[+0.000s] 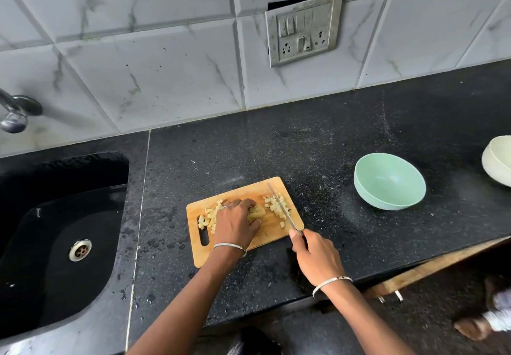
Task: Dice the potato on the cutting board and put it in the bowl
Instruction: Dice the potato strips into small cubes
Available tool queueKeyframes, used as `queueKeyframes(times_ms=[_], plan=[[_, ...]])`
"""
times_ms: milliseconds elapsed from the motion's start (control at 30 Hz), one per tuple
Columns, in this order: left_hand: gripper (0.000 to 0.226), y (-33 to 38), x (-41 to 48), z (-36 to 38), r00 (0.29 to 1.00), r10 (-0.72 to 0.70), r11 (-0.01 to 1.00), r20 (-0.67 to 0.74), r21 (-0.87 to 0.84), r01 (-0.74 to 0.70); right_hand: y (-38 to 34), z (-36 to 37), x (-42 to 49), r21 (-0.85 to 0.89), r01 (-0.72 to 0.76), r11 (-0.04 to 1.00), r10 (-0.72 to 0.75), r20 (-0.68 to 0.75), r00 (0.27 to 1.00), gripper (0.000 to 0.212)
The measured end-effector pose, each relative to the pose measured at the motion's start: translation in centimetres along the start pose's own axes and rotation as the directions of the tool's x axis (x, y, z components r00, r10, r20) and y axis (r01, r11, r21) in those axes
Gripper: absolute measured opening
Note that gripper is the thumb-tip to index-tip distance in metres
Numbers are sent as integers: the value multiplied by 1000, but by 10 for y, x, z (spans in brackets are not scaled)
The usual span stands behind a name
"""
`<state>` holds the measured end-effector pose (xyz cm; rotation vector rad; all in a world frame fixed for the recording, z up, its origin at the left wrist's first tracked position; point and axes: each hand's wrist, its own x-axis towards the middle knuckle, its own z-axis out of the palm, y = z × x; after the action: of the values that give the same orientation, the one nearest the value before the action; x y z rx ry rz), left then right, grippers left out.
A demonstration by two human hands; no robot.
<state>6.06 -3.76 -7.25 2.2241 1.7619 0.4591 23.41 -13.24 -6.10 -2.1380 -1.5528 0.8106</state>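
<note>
A small wooden cutting board [272,236] lies on the black counter. My left hand [235,223] presses down on an uncut piece of potato [256,212] in the board's middle. Diced potato cubes lie on both sides: one pile [208,218] left of my hand, another [275,205] to its right. My right hand [315,255] grips the handle of a knife [282,208], whose blade runs across the right pile, just right of the uncut piece. A mint green bowl [388,182] stands empty to the right of the board.
A black sink [55,233] with a metal drain sits at the left, a tap [13,111] above it. A cream bowl [497,161] is at the right edge. A switch plate [302,28] hangs on the tiled wall. The counter's front edge runs near my wrists.
</note>
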Motion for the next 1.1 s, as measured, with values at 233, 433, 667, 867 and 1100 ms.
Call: queueKeyframes(times_ms=[233, 433, 667, 867, 1100], plan=[[31, 8, -2, 0, 994, 41, 999, -98, -6, -41, -2, 7, -7, -12, -6, 1000, 6, -38, 999, 35], [21, 35, 10, 4, 997, 48, 989, -54, 146, -39, 9, 3, -2, 65, -4, 998, 12, -126, 992, 43], [15, 36, 24, 8, 999, 43, 988, -16, 149, -40, 22, 9, -6, 82, -16, 997, 25, -109, 994, 47], [14, 37, 30, 3, 998, 37, 998, -48, 62, -34, 22, 6, -3, 77, -6, 997, 16, -126, 992, 44], [10, 36, 28, -5, 999, -47, 960, -24, -279, 38, 18, 6, -5, 83, 29, 996, -20, -109, 994, 41]])
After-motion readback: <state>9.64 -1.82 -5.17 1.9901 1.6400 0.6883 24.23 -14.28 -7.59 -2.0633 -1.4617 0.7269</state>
